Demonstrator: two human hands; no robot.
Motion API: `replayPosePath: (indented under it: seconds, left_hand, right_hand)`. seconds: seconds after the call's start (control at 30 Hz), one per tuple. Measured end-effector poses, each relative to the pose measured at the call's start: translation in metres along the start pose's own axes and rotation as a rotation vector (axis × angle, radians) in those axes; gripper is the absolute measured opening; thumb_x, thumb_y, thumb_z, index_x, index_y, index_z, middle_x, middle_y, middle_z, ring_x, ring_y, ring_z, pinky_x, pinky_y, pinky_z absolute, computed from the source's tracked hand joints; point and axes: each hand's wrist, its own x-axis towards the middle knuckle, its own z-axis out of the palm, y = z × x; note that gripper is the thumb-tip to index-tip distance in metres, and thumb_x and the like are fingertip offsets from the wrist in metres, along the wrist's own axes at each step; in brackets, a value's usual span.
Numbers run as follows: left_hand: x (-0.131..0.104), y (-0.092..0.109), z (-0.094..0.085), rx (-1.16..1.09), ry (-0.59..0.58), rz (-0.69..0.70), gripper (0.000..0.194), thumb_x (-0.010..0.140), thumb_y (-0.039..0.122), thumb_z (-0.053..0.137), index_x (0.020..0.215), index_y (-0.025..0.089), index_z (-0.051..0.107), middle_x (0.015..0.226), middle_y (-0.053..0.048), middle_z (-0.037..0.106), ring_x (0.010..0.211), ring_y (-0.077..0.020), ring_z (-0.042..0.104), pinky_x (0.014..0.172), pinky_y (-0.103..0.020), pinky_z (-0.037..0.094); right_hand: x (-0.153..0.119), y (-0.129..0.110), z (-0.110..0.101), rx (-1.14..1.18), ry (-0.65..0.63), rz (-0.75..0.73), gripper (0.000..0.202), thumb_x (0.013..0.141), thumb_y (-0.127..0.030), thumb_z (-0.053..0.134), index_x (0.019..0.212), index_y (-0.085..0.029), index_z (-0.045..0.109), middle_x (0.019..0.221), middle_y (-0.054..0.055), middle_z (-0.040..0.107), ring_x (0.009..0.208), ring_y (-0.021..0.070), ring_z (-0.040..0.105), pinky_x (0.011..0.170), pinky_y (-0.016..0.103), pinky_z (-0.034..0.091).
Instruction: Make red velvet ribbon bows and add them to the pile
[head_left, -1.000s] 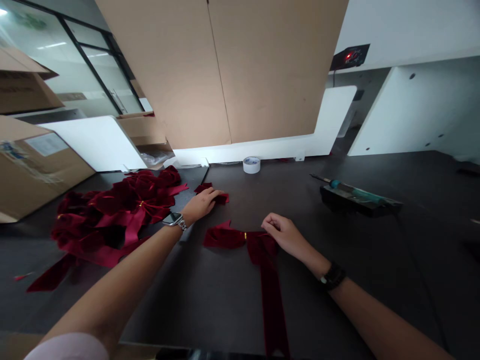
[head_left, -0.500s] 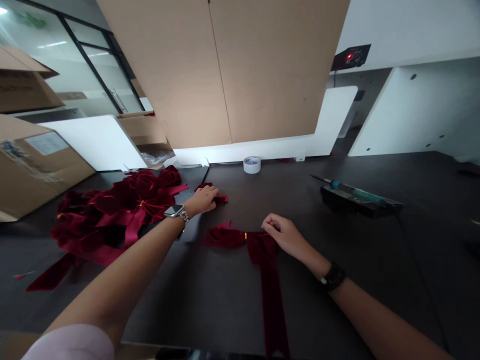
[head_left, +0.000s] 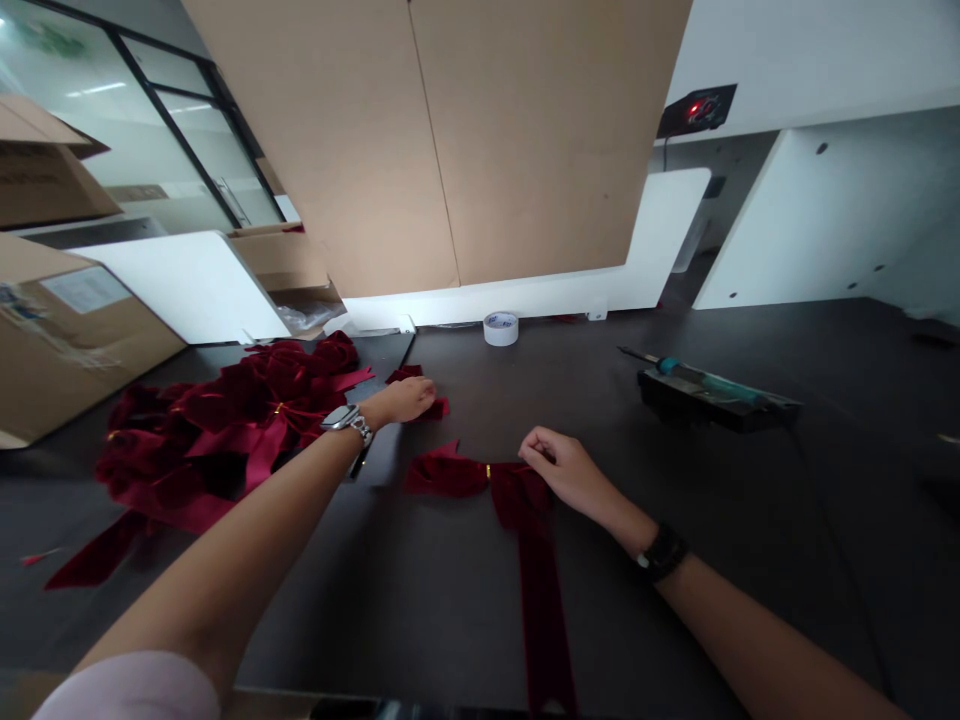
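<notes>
A dark red velvet bow (head_left: 450, 474) lies in the middle of the dark table, a gold band round its centre and one long tail running toward me. My right hand (head_left: 561, 462) is closed at the bow's right loop, thumb against curled fingers; whatever it pinches is hidden. Farther off to the left, my left hand (head_left: 405, 400) is over small red velvet pieces (head_left: 441, 408), its fingers drawn together. I cannot make out what is between them. A big heap of similar red bows (head_left: 247, 420) lies left of that hand.
A roll of tape (head_left: 501, 329) stands near the back edge. On the right a soldering iron (head_left: 667, 366) rests on a black tray (head_left: 720, 400), with a cable trailing from it. Cardboard boxes (head_left: 90, 340) stand at the left; a tall cardboard panel (head_left: 450, 140) rises behind the table.
My left hand's fingers, spread over the small red pieces before, are now drawn together and slightly raised. The right hand stays at the bow. The view has shifted slightly.
</notes>
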Motion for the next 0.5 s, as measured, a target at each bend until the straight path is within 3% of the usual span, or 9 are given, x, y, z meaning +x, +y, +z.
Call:
replayPosePath:
  seconds: [0.1, 0.2, 0.5]
  left_hand:
    - [-0.0009, -0.0011, -0.0015, -0.042, 0.001, -0.004, 0.020, 0.080, 0.029, 0.042, 0.073, 0.018, 0.058, 0.080, -0.007, 0.063, 0.076, -0.0195, 0.058, 0.075, -0.030, 0.043]
    - [-0.0037, 0.0010, -0.0017, -0.066, 0.000, -0.014, 0.018, 0.077, 0.035, 0.051, 0.075, 0.018, 0.058, 0.082, -0.008, 0.063, 0.074, -0.0194, 0.057, 0.070, -0.029, 0.043]
    - [-0.0035, 0.0062, -0.0017, -0.115, -0.088, -0.112, 0.012, 0.072, 0.031, 0.057, 0.071, 0.020, 0.055, 0.068, -0.005, 0.062, 0.062, -0.0194, 0.057, 0.060, -0.028, 0.042]
  right_hand:
    - [-0.0001, 0.0014, 0.0004, -0.002, 0.002, -0.009, 0.014, 0.084, -0.023, 0.049, 0.072, -0.017, 0.054, 0.066, 0.000, 0.055, 0.063, 0.0120, 0.050, 0.060, 0.024, 0.036]
    - [-0.0004, 0.0007, 0.0000, -0.004, 0.002, -0.011, 0.013, 0.084, -0.023, 0.049, 0.073, -0.017, 0.054, 0.066, 0.000, 0.055, 0.063, 0.0120, 0.050, 0.060, 0.024, 0.036]
    - [-0.0013, -0.0040, -0.0013, -0.025, -0.004, -0.006, 0.014, 0.083, -0.022, 0.048, 0.072, -0.017, 0.053, 0.066, 0.000, 0.054, 0.063, 0.0124, 0.049, 0.060, 0.024, 0.035]
